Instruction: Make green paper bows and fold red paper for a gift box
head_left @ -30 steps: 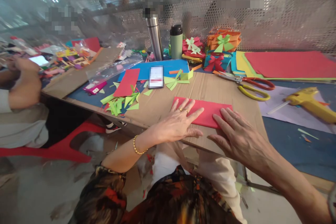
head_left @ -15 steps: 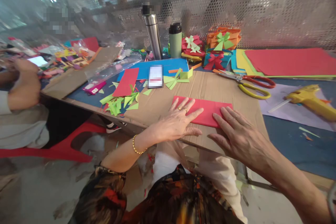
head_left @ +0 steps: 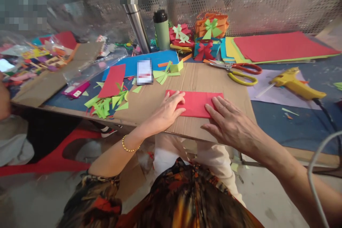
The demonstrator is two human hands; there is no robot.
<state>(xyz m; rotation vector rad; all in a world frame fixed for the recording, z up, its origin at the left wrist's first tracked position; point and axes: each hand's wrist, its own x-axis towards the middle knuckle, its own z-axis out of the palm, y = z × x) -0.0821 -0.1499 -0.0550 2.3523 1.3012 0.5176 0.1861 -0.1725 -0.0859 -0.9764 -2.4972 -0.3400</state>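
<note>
A flat, folded piece of red paper (head_left: 196, 104) lies crosswise on the cardboard sheet (head_left: 211, 78) in front of me. My left hand (head_left: 169, 109) rests on its left end, with slightly bent fingers on the paper and the thumb apart along the near edge. On the right end lie the fingertips of my right hand (head_left: 227, 119), which is open and flat with its thumb spread toward me. Neither hand grips anything. Beyond the paper are scissors (head_left: 237, 71) with one red and one yellow handle loop.
Right of the cardboard, a yellow glue gun (head_left: 298, 83) lies on pale paper. Green paper scraps (head_left: 105, 105) are heaped at left, near a phone (head_left: 144, 72). Behind stand a steel flask (head_left: 137, 26), a green bottle (head_left: 161, 30), paper bags (head_left: 211, 25) and stacked coloured sheets (head_left: 283, 46).
The view has swung slightly to the right. My left hand has drawn its fingers closer together and shifted toward the paper's left end. My right hand stays on the right end.
</note>
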